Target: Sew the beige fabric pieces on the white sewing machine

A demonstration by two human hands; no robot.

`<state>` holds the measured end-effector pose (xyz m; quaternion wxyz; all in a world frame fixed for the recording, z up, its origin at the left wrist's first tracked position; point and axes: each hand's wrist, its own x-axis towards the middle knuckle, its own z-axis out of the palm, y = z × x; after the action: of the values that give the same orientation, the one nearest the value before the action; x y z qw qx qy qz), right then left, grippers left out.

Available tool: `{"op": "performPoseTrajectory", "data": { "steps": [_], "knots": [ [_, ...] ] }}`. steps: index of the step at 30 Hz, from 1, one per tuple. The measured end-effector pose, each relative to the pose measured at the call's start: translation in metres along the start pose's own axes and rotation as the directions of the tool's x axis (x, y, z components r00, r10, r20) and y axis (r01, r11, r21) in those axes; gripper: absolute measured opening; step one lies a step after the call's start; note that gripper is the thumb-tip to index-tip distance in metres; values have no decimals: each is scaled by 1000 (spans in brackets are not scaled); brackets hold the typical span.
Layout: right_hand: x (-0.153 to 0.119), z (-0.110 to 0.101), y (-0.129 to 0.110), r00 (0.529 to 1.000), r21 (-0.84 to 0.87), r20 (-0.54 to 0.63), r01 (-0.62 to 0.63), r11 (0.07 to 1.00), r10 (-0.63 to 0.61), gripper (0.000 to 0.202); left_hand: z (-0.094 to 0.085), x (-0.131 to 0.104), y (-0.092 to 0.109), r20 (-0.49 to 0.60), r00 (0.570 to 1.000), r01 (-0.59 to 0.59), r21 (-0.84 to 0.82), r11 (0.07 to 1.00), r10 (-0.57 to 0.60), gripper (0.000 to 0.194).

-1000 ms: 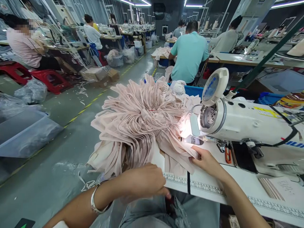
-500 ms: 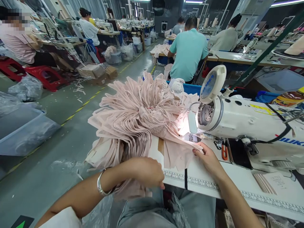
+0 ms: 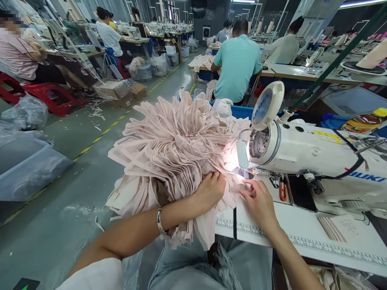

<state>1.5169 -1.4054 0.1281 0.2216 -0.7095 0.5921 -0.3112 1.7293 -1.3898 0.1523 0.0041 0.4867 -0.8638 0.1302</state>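
Observation:
A big gathered bundle of pale pink fabric pieces with lacy parts (image 3: pixel 163 149) spreads over the left of the sewing table. My left hand (image 3: pixel 211 189), with a ring and a bangle, is closed on the cloth at the bundle's near right side; its fingertips are partly hidden. At the right edge of a pink fabric piece (image 3: pixel 231 195), thumb and fingers of my right hand (image 3: pixel 258 201) pinch the cloth, just in front of the lit needle area. The white sewing machine (image 3: pixel 290 147) stands to the right, its needle hidden behind a small pale guard (image 3: pixel 242 154).
Orange thread snips (image 3: pixel 283 190) lie by the machine's base. A measuring tape strip (image 3: pixel 256 230) runs along the table's front edge, with stacked cards (image 3: pixel 340 227) at right. A bottle (image 3: pixel 364 121) lies behind the machine. A clear bin (image 3: pixel 33 169) stands left; co-workers sit at machines beyond.
My left hand has moved up and right from the table's front edge onto the cloth near the machine. My right hand has shifted slightly left. The front fabric lies differently, and the view has turned slightly.

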Motion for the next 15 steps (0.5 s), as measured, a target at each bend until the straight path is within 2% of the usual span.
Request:
{"op": "performPoseTrajectory", "data": {
  "steps": [3,5,7,8,10,12,14,15],
  "knots": [
    [3,7,1,974,-148,-72,204,968,-216,37,-4,0,4,8,1000,-3,-26,1000,3,17],
    [8,10,0,956,-181,-61,271,945,-286,38,-9,-8,6,46,999,7,-81,997,-3,11],
    [12,10,-5,952,-168,-34,294,941,-304,26,-15,-24,4,195,981,41,-164,986,-9,11],
    [12,8,-8,954,-143,-34,291,946,-299,21,-17,-34,0,284,959,58,-212,975,4,13],
    [9,5,-16,971,-45,-72,225,973,-228,23,-20,-55,-10,407,912,79,-304,950,54,15],
    [2,2,-25,997,131,-67,53,990,-45,31,-23,-73,-20,420,902,64,-364,929,102,14],
    [-7,4,-35,982,371,110,-184,910,154,39,-26,-81,-27,387,917,63,-373,926,93,13],
    [-12,6,-40,946,471,251,-303,829,203,43,-27,-81,-27,372,927,90,-352,932,51,11]
  ]
}}
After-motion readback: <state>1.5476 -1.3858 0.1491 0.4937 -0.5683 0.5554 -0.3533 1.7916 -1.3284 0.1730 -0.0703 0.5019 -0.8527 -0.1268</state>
